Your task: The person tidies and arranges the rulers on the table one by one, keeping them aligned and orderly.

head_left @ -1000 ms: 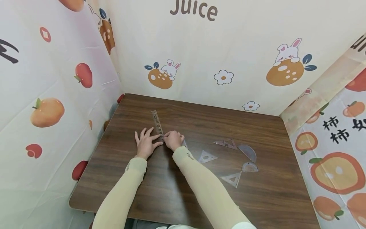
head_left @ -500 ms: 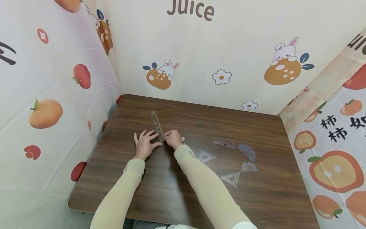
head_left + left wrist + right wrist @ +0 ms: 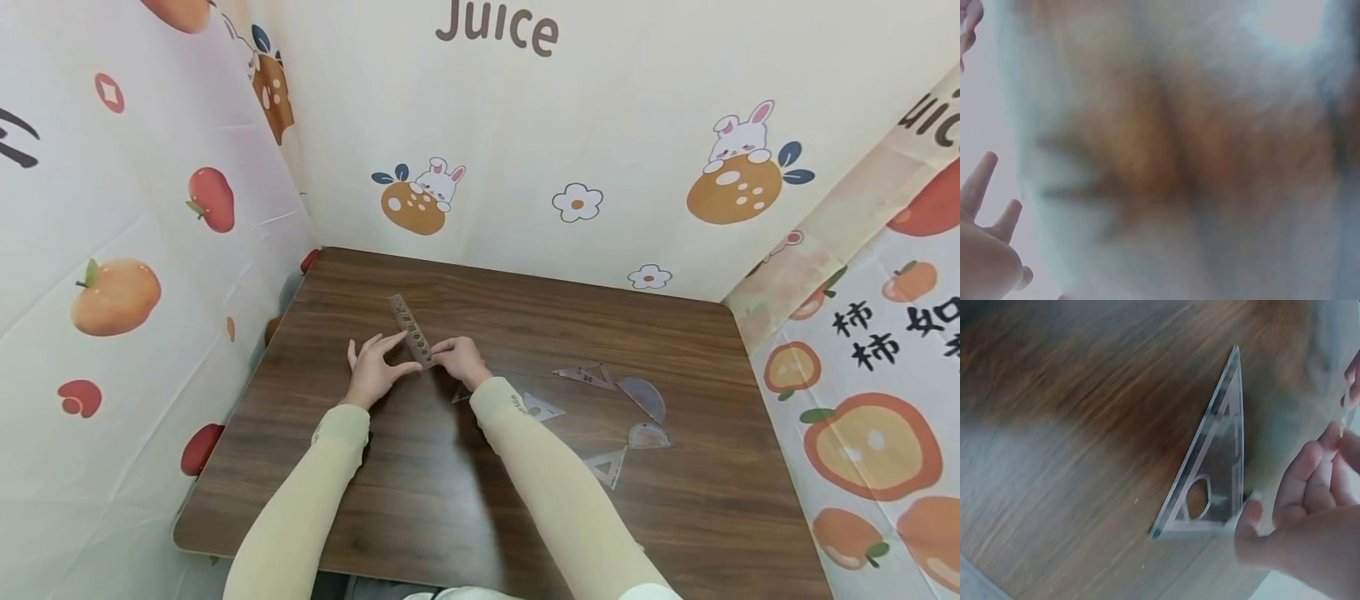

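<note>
A clear plastic ruler (image 3: 412,332) with a row of cut-out shapes slants between the two hands in the head view. My right hand (image 3: 461,360) pinches its near end between thumb and fingertips. From the other side, my left hand (image 3: 372,371) holds the ruler with thumb and index finger, its other fingers spread. The right wrist view shows the ruler (image 3: 1344,415) nearly edge-on at the right border, fingertips of both hands on it. Below the right hand (image 3: 1316,512) lies a clear set square (image 3: 1236,456) with an oval hole, mostly hidden by that hand in the head view.
On the brown wooden table (image 3: 360,500), right of the right forearm, lie a pinkish set square (image 3: 588,376), two clear set squares (image 3: 542,407) and two protractors (image 3: 643,398). Printed curtains (image 3: 510,125) enclose the table at the back and sides. The left wrist view is mostly blurred.
The ruler's far end has swung slightly left and toward me. My left fingers have drawn in onto it, and the right hand has shifted slightly right, uncovering part of the set square below.
</note>
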A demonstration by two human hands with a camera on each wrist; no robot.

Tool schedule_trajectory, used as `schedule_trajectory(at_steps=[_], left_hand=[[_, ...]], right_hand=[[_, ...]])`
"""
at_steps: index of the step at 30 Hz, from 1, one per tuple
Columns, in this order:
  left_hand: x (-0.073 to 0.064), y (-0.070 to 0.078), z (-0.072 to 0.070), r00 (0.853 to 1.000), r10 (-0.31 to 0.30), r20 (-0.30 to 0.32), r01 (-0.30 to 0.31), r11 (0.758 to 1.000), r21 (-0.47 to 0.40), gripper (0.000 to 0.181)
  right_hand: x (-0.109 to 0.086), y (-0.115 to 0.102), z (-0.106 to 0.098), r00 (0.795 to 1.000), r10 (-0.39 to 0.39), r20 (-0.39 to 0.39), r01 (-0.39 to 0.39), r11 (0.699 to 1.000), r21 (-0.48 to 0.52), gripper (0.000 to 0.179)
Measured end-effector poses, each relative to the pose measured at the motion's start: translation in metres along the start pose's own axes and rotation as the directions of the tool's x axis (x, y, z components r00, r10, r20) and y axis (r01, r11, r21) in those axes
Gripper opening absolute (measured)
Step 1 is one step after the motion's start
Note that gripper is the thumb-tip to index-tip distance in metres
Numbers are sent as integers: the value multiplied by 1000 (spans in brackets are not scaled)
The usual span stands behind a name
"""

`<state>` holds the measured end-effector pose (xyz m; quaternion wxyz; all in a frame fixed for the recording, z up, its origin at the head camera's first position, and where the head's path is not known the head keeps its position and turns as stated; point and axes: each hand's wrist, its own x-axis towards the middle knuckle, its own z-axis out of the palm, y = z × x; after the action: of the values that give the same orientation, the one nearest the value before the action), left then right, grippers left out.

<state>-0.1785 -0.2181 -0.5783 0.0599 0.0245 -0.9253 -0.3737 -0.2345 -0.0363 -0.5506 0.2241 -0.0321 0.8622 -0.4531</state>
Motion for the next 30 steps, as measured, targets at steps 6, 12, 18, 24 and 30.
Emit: schedule_trajectory(at_steps=[6,12,18,24,30], left_hand=[[7,1,-7,999,-19,37,19,1000,-8,75],[9,0,-9,999,-30,19,30,999,-22,75],[11,1,-14,998,-56,-4,56,998,-20,78],[15,1,-20,997,-68,-44,67,997,-24,84],[17,2,-25,996,-68,-63,65,997,-49,89]], right_hand=[[-1,6,-9,996,-61,66,57,997,56,15],[-4,11,-19,989,-76,123,65,994,87,16],[-9,13,-36,977,-90,194,80,995,57,17],[-11,17,-52,959,-140,246,131,990,52,19],[-15,21,-65,946,-153,284,137,988,76,20]])
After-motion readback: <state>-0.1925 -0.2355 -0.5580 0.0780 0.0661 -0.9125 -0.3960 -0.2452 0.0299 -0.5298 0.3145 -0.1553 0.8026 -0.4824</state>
